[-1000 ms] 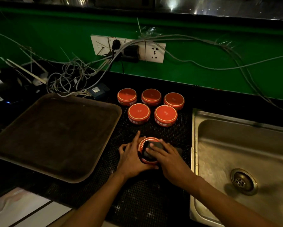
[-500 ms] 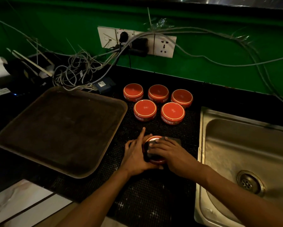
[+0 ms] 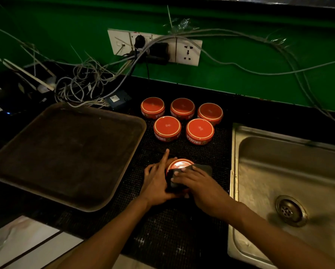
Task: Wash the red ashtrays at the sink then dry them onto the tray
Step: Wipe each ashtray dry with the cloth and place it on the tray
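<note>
A red ashtray point(image 3: 180, 165) sat upside down on the black dotted mat point(image 3: 182, 230) of the dark surface point(image 3: 259, 111), near the middle of the scene, between the tray point(image 3: 124, 162) on the left and the sink point(image 3: 238, 171) on the right. The left hand point(image 3: 156, 181) cupped its left side, thumb and fingers curled around the wall and the index finger pointing away toward the far edge. The right hand point(image 3: 195, 181) pressed a dark cloth point(image 3: 201, 168) flat onto the ashtray's top and right side, fingers stretched out over the cloth rather than pinching it. Part of the ashtray's base showed bright beyond the fingers.

Farther back on the same mat stood five more red ashtrays point(image 3: 182, 121), all upside down: three in a far row and two just nearer, close together. The brown tray lay apart from them, with nothing on it. The steel sink basin showed its drain point(image 3: 290, 210) at the right. Behind everything rose a green wall point(image 3: 259, 55) with a white socket strip point(image 3: 188, 51), and a tangle of grey cables point(image 3: 85, 82) spread across the far left of the surface.
</note>
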